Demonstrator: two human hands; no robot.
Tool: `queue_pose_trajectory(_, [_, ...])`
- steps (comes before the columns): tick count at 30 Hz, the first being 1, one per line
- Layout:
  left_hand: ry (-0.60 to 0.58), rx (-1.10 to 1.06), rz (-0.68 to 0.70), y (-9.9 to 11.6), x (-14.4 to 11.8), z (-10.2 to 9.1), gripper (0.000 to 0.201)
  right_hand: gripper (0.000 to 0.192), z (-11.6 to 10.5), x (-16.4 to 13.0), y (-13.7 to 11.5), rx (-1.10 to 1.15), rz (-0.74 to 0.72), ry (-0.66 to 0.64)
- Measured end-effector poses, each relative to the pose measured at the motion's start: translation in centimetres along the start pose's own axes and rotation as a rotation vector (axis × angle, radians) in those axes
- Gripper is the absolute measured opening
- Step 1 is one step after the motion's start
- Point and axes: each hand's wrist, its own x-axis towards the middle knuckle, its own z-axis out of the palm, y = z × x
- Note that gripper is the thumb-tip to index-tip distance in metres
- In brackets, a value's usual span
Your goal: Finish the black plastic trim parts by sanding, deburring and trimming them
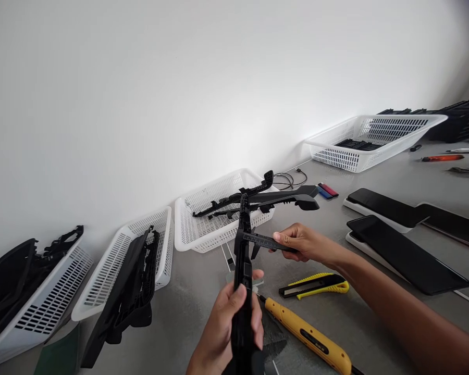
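My left hand is closed around a long black plastic part, held upright with its far end pointing at the wall. Between the thumb and fingers of my right hand is a black vernier caliper with scale marks. Its jaws sit at the side of the part, about midway along; whether they touch it on both sides I cannot tell. Below the caliper lies a yellow utility knife on the grey table. A yellow corded hand tool rests to the right of my left hand, its tip partly hidden.
Behind my hands, a white basket holds black plastic parts. Two more baskets with parts stand left, including a narrow one. A further basket is at the back right. Black phone-like slabs lie right, beside blue and red small items.
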Motion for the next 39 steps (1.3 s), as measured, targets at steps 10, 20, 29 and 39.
queue_pose_trajectory(10, [0.091, 0.294, -0.035, 0.3, -0.7, 1.8, 0.075, 0.079, 0.0, -0.1, 0.2, -0.089, 0.055, 0.012])
queue_pose_trajectory(20, [0.256, 0.739, 0.034, 0.1, -0.4, 2.4, 0.054, 0.075, -0.3, -0.6, -0.4, -0.153, 0.068, 0.015])
queue_pose_trajectory(29, [0.250, 0.580, 0.037, -0.6, -0.4, 2.3, 0.060, 0.075, -0.8, -0.5, 0.0, -0.137, 0.082, -0.025])
queue_pose_trajectory(39, [0.322, 0.221, 0.113, 0.1, 0.2, 1.5, 0.068, 0.073, 0.3, 0.1, -0.7, -0.262, -0.109, 0.239])
